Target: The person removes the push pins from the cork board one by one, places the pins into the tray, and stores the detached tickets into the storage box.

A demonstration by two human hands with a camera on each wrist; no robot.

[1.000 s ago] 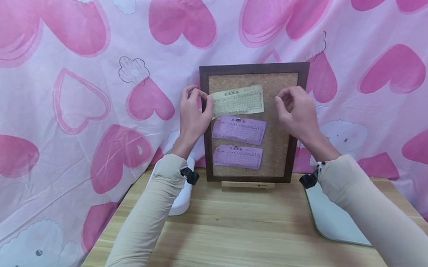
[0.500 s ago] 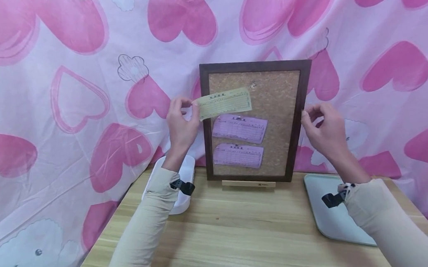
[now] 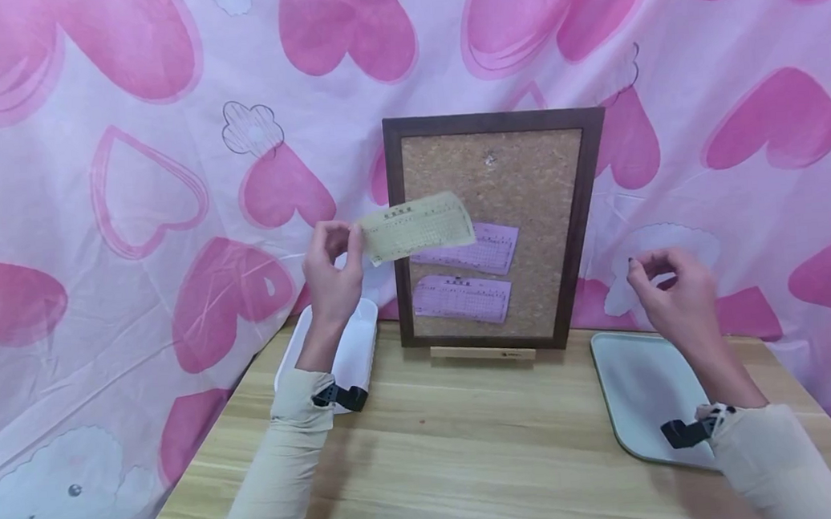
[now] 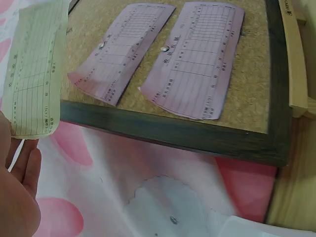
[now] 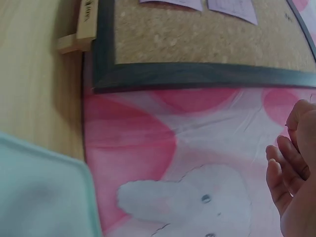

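Observation:
My left hand (image 3: 333,273) pinches a pale yellow-green receipt slip (image 3: 420,225) by its left end, in front of the corkboard (image 3: 543,226). The slip is apart from the cork and tilts up to the right. My right hand (image 3: 678,293), right of the board, pinches a tiny thumbtack between thumb and forefinger; only its dark point (image 5: 286,126) shows in the right wrist view. Two purple receipt slips stay tacked to the cork: the upper slip (image 3: 497,246), partly hidden by the yellow one in the head view, and the lower slip (image 3: 462,299). Silver thumbtacks (image 4: 165,49) hold them.
The dark-framed board stands on a small wooden base (image 3: 483,353) on the wooden table (image 3: 429,451). A white tray (image 3: 364,347) lies behind my left forearm. A pale green tray (image 3: 634,381) sits at the right. A pink heart-print cloth (image 3: 173,309) hangs behind.
The yellow slip has come off the cork, moving left, down and towards me with my left hand. My right hand has moved right and down from the board, over the green tray.

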